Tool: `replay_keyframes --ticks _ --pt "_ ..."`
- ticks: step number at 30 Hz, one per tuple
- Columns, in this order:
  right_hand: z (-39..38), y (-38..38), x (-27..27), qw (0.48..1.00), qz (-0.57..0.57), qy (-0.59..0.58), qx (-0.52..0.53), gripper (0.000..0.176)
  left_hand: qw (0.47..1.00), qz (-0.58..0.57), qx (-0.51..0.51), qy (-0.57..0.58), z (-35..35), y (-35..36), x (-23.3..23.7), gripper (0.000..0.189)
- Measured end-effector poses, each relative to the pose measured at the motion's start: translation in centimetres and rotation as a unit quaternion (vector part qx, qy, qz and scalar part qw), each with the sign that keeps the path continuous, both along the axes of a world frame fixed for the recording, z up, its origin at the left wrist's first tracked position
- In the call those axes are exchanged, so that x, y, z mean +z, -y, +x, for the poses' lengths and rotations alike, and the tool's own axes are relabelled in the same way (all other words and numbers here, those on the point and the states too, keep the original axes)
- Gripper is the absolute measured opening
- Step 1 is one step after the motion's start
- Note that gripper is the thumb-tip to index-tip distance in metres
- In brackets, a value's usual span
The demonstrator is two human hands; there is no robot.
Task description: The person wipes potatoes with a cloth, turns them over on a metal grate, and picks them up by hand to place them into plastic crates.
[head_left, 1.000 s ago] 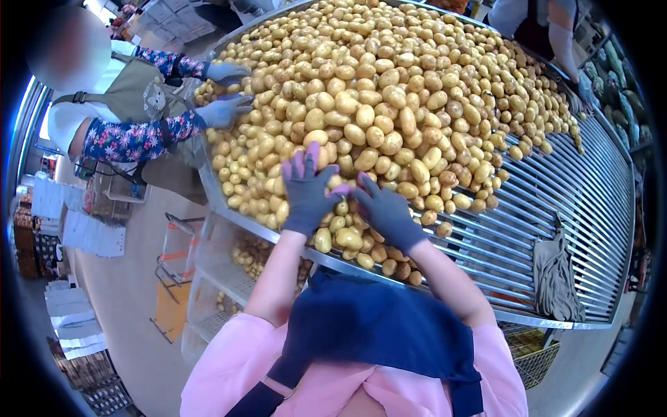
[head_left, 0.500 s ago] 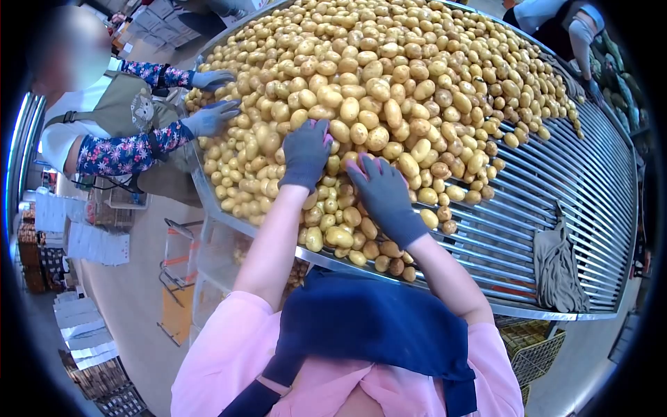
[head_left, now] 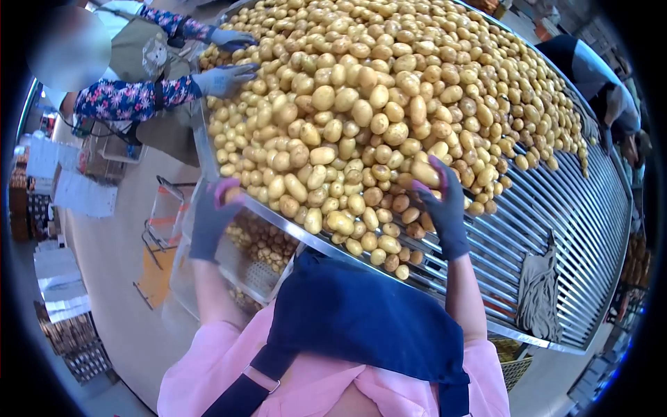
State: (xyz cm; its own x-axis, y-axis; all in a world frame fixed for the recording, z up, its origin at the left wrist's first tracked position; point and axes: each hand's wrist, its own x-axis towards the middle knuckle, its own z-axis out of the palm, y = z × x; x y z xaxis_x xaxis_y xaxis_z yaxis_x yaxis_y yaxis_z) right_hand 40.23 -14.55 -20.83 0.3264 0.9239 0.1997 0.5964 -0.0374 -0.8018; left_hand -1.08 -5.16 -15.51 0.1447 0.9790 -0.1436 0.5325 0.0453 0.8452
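A big heap of yellow potatoes (head_left: 361,104) covers a sorting table of metal bars (head_left: 570,208). My left hand (head_left: 210,217), in a grey glove with pink fingertips, hangs off the table's near-left edge, curled round a small potato (head_left: 232,194). It is above a bin of potatoes (head_left: 260,243) under the table. My right hand (head_left: 445,205), gloved the same, is at the heap's near edge with its fingers round a potato (head_left: 425,174).
A co-worker in floral sleeves has both blue-gloved hands (head_left: 226,78) on the heap's far-left side. Another person (head_left: 597,83) bends over the right edge. A grey cloth (head_left: 538,292) lies on the bars. Crates and stacked boxes (head_left: 69,333) stand on the floor to the left.
My left hand left the heap and swung down-left past the table edge with a potato. My right hand slid right along the heap's edge and closed on a potato.
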Motion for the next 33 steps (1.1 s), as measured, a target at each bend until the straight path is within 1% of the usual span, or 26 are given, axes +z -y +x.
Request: replay_keyframes --ticks 1,3,4,5,6,7,8,9,10,12,13,14,16,17,18,20,21,23,24,25,27,29,30,31,32,33 --pt "-0.4 0.2 0.1 1.000 -0.002 0.002 0.006 0.053 0.999 -0.012 -0.005 -0.036 -1.3 1.4 -0.8 0.038" --pt "-1.4 0.1 0.4 0.991 0.021 -0.135 0.009 0.054 0.997 -0.025 -0.008 -0.067 -1.4 2.6 -1.5 0.041" --pt "-2.4 -0.3 1.4 0.999 -0.003 -0.040 0.035 0.055 0.997 -0.069 0.029 0.037 0.5 3.0 -1.5 0.038" --pt "-3.9 -0.9 3.0 0.994 0.011 -0.035 0.107 0.056 0.981 -0.111 0.068 0.141 2.6 3.6 -1.3 0.036" --pt "-5.5 -1.5 4.7 0.983 0.025 -0.029 0.181 0.056 0.951 -0.169 0.033 0.255 5.6 3.9 -0.2 0.044" --pt "-7.3 -2.1 6.1 0.976 0.011 -0.056 0.210 0.056 0.929 -0.154 -0.025 0.335 7.8 4.5 -0.3 0.053" --pt "-8.6 -2.6 6.9 0.966 -0.002 -0.083 0.244 0.055 0.827 -0.276 -0.003 0.490 9.3 4.8 -1.0 0.055" --pt "-9.2 -3.4 6.9 0.964 -0.014 -0.055 0.260 0.053 0.771 -0.331 -0.021 0.544 10.0 4.8 -1.6 0.049" --pt "-9.6 -4.6 6.4 0.962 -0.030 -0.063 0.264 0.051 0.795 -0.305 0.017 0.525 10.6 5.0 -2.2 0.043" --pt "-9.6 -6.4 4.3 0.966 -0.001 0.094 0.242 0.046 0.672 -0.328 0.028 0.664 9.6 4.9 -4.0 0.039" --pt "-9.3 -6.6 3.1 0.959 -0.034 0.138 0.247 0.040 0.651 -0.317 0.027 0.689 9.0 4.9 -4.0 0.039" --pt "-9.2 -6.7 2.0 0.939 -0.001 0.227 0.258 0.035 0.636 -0.300 0.038 0.710 8.5 5.0 -3.5 0.037" --pt "-8.4 -6.9 -2.5 0.891 -0.042 0.342 0.294 0.034 0.637 -0.261 0.105 0.718 7.8 5.4 -2.5 0.035" --pt "-8.3 -7.3 -3.9 0.873 -0.054 0.378 0.304 0.034 0.619 -0.258 0.133 0.730 7.3 5.6 -2.8 0.034" --pt "-8.8 -6.7 -3.6 0.886 0.029 0.365 0.285 0.034 0.598 -0.255 0.158 0.743 6.7 5.9 -3.7 0.034" --pt "-8.7 -7.0 -4.5 0.882 0.010 0.384 0.272 0.034 0.544 -0.279 0.235 0.755 4.7 6.4 -4.5 0.033" --pt "-8.8 -7.0 -4.5 0.882 -0.003 0.380 0.279 0.035 0.240 -0.398 0.065 0.883 1.2 6.7 -6.9 0.030" --pt "-8.3 -7.1 -3.8 0.880 -0.011 0.382 0.284 0.036 0.535 -0.066 0.260 0.801 -2.0 6.9 -4.2 0.028" --pt "-8.2 -6.8 -3.5 0.880 -0.001 0.369 0.298 0.037 0.530 0.023 0.225 0.818 -6.4 6.8 -4.0 0.028" --pt "-7.9 -6.5 -3.3 0.881 0.006 0.357 0.310 0.039 0.483 0.120 0.262 0.827 -10.9 6.9 -3.8 0.033" --pt "-7.1 -6.1 -3.4 0.900 -0.012 0.309 0.306 0.040 0.370 0.187 0.323 0.851 -19.0 9.0 -0.8 0.045" --pt "-7.6 -6.0 -2.4 0.928 -0.018 0.219 0.299 0.044 0.289 0.244 0.513 0.770 -21.7 9.4 1.1 0.045" --pt "-8.2 -6.2 -3.5 0.964 -0.043 -0.102 0.243 0.045 0.295 0.249 0.507 0.771 -21.9 9.6 1.4 0.045" --pt "-9.5 -6.7 -2.8 0.966 -0.040 -0.106 0.231 0.045 0.373 0.240 0.505 0.741 -21.2 9.3 0.7 0.039" --pt "-10.1 -7.6 -1.9 0.945 -0.106 -0.258 0.173 0.044 0.453 0.210 0.495 0.711 -19.7 8.0 -1.0 0.034" --pt "-9.3 -7.7 -0.5 0.899 -0.156 -0.400 0.087 0.043 0.529 0.234 0.282 0.766 -20.1 7.2 -6.2 0.025"
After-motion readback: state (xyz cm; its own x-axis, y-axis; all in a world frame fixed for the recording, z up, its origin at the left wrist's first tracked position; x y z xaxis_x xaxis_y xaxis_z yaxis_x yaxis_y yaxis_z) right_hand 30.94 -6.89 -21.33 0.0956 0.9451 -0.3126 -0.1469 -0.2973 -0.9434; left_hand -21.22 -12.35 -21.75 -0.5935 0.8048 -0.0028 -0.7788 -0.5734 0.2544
